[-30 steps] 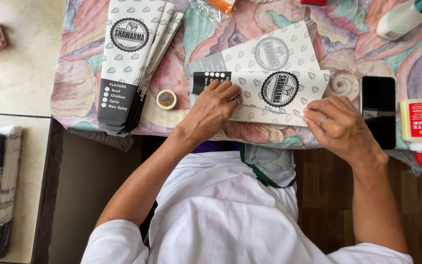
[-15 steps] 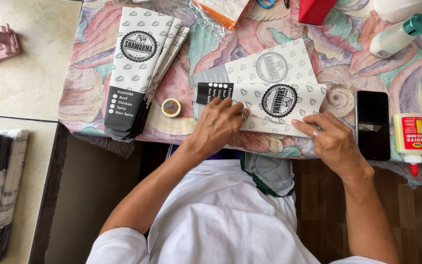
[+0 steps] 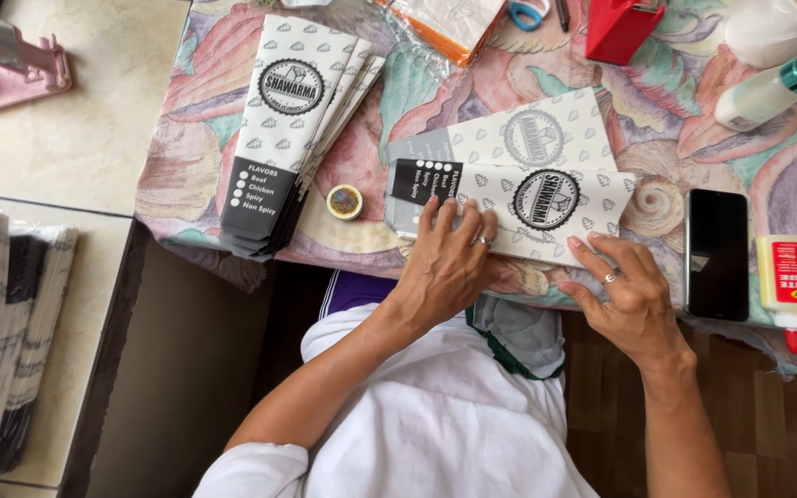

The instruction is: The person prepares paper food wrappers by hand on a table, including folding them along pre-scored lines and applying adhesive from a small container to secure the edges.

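Soft, even daylight filling the scene, the tablecloth (image 3: 232, 111) showing bright and unglared, faint shadows lying under the left hand (image 3: 445, 263) and right hand (image 3: 634, 295), focus holding sharp throughout, mild bending showing toward the frame edges

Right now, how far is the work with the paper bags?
Done: a stack of finished bags lies at the left of the table. In hand: the left hand presses down on a flat printed sheet, and the right hand holds its lower edge. Left: this sheet is not yet bag-shaped; the glue bottle stands aside, untouched. More flat stock waits at the far left.
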